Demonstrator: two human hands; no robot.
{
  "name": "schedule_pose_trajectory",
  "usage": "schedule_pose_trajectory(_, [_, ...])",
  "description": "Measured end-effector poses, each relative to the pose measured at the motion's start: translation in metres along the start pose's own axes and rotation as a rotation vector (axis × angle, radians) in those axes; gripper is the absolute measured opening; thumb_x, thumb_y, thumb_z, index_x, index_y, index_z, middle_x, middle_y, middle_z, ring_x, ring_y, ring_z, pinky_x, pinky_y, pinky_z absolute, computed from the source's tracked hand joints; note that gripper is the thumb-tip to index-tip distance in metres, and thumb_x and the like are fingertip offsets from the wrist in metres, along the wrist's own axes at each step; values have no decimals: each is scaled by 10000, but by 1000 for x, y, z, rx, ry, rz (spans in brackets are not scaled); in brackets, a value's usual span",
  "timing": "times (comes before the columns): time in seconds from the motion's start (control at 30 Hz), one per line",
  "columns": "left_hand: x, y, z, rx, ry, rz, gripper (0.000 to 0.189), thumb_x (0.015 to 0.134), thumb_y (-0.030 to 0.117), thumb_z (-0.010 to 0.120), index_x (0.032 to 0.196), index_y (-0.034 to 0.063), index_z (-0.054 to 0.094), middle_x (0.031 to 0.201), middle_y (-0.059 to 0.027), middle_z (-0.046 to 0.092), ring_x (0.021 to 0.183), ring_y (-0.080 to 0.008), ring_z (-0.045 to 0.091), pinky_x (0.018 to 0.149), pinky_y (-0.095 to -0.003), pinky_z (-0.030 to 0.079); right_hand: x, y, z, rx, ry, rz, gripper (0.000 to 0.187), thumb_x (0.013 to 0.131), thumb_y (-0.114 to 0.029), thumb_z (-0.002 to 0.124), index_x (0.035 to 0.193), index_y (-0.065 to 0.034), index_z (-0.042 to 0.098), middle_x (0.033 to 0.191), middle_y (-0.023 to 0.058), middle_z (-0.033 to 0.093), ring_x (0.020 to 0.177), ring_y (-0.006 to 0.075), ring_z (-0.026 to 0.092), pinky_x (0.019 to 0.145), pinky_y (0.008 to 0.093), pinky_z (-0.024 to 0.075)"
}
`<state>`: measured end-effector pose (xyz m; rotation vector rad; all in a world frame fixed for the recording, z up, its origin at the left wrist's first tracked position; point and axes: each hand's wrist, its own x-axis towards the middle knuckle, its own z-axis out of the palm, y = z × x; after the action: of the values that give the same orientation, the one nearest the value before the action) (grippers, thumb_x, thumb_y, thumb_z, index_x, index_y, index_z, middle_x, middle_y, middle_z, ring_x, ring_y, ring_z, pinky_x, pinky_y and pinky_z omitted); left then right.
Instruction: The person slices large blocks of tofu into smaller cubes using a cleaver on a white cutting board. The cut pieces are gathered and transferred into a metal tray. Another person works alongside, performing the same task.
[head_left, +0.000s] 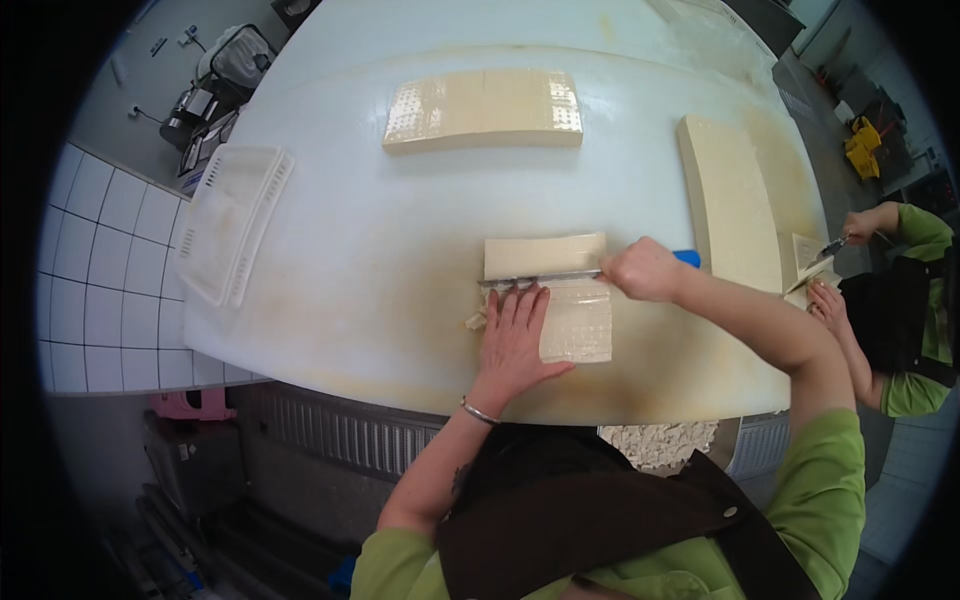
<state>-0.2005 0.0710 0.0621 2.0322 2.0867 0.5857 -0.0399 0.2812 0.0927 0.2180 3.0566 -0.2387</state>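
Note:
A cream-coloured block of what looks like tofu (577, 322) lies on the white table in front of me. My left hand (517, 337) presses flat on its left part, fingers spread a little and pointing away from me. My right hand (641, 270) is closed around a knife with a blue handle. The knife's blade (536, 279) lies crosswise over the block, just beyond my left fingertips. Beyond the blade is a strip of the same material (544, 255). Small crumbled scraps (476, 321) sit at the block's left edge.
A larger block (484, 109) lies farther back and a long one (731, 202) to the right. A white plastic basket (234, 225) stands at the left. At the right edge a co-worker's hands (829, 307) cut a piece. A container of scraps (660, 444) is below the table's near edge.

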Motion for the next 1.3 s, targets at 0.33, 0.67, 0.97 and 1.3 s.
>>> schedule_pose_trajectory(0.33, [-5, -2, -1, 51, -7, 6, 1032, 593, 607, 705, 1363, 22, 344, 1360, -129, 376, 1285, -308, 312, 1108, -522, 155, -2, -13, -17, -20, -118, 110, 246, 898, -294, 522, 791, -72, 521, 592, 113, 582, 560, 329, 584, 506, 450, 431])
schedule_pose_trajectory(0.67, [4, 0, -8, 37, -33, 0, 1073, 569, 578, 740, 1376, 13, 317, 1418, -141, 318, 1327, -361, 247, 1119, -531, 105, 4, 0, -40, -22, 6, 61, 295, 901, -305, 523, 748, -52, 514, 576, 127, 564, 523, 338, 559, 482, 445, 418])
schedule_pose_trajectory(0.97, [8, -5, -7, -24, -52, -6, 1108, 542, 589, 747, 1373, -1, 312, 1397, -154, 331, 1303, -374, 265, 1110, -539, 138, 11, 0, 10, -35, -92, 119, 260, 900, -288, 511, 796, -51, 534, 604, 128, 594, 566, 328, 594, 507, 440, 446])
schedule_pose_trajectory(1.3, [3, -8, -1, 28, -48, 9, 1115, 557, 613, 726, 1387, 8, 292, 1407, -141, 327, 1319, -358, 252, 1118, -535, 106, -1, -5, -47, -43, -30, 133, 258, 905, -303, 514, 789, -74, 527, 598, 117, 580, 546, 329, 574, 501, 435, 429])
